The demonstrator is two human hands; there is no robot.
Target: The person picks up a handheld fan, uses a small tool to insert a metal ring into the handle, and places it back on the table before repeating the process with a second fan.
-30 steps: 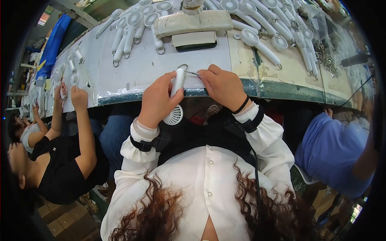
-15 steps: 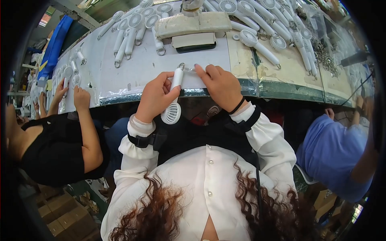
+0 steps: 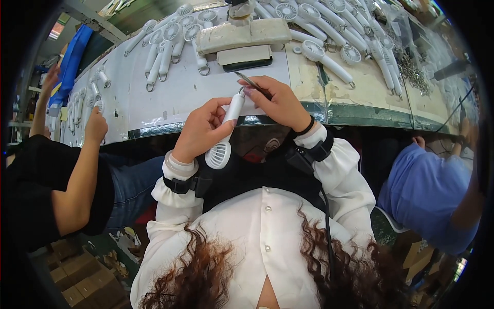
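White tabletop, near edge: my left hand grips a white fan across it; my right hand holds a slim metal tool at its end loop, seating unclear. Several fans toward the far edge already carry loops.

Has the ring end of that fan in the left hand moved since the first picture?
Yes: the ring end of the white fan in the left hand has swung rightward, judged against the black-edged pad.

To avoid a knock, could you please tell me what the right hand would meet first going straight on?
The white handheld fan, probably at its looped end; depth between them is unclear.
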